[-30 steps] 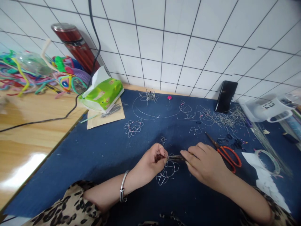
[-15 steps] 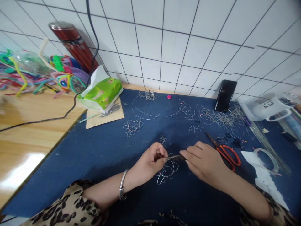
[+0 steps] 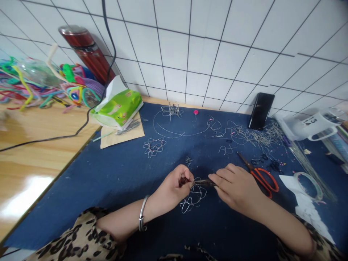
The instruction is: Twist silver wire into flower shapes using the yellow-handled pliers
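A looped wire ring point(image 3: 187, 207) with small pinkish beads hangs below my fingers, just over the blue cloth. My left hand point(image 3: 174, 188) is closed in a pinch on its upper edge. My right hand point(image 3: 235, 185) is wrapped round a pair of dark pliers point(image 3: 203, 182), whose tips reach the wire at my left fingertips. The pliers' handles are hidden inside my palm. Beyond my hands lies a second beaded wire ring point(image 3: 154, 147), flat on the cloth. A small twisted bit of wire point(image 3: 188, 160) rests just past my left fingers.
Orange-handled scissors point(image 3: 262, 177) lie right of my right hand. Farther back are a tangle of wire pieces point(image 3: 261, 134), a leaning phone point(image 3: 261, 110) and a white mug point(image 3: 317, 125). A green tissue pack point(image 3: 119, 107) and red flask point(image 3: 87, 50) stand left, near a black cable point(image 3: 81, 127).
Both hands keep their grips and stay almost in place. The whole view has shifted very slightly.
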Available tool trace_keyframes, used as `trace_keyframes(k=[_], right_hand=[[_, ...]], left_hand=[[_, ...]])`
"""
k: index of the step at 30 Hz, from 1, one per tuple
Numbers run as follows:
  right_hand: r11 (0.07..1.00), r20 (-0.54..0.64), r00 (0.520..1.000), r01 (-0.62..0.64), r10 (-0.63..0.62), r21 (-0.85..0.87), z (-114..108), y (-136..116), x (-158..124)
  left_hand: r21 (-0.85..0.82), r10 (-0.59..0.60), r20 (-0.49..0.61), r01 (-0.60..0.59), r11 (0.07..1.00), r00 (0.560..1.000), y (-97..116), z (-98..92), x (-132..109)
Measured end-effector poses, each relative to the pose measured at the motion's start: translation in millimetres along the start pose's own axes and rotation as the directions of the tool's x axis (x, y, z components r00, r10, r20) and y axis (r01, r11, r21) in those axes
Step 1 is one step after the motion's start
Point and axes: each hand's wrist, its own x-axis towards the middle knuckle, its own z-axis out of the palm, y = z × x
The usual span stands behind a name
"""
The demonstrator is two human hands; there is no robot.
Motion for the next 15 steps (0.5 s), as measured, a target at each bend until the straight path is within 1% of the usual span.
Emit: trace_keyframes(k=[3, 9, 15], right_hand=[[1.000, -0.012, 1.000, 0.007, -0.007, -0.021, 0.2, 0.3, -0.9], [0.998, 0.012, 1.000, 0.006, -0.006, -0.058, 1.7, -0.1, -3.3], [0.999, -0.010, 1.000, 0.003, -0.003, -0.048, 1.9, -0.8, -2.6]], left_hand=[[-0.013, 0.020, 0.002, -0.020, 1.000, 1.000, 0.1, -0.1, 0.4], [0.028, 0.036, -0.017, -0.036, 0.999, 0.999, -0.1, 0.0, -0.6], [0.049, 0.045, -0.045, -0.043, 0.998, 0.998, -0.1, 1.7, -1.0]])
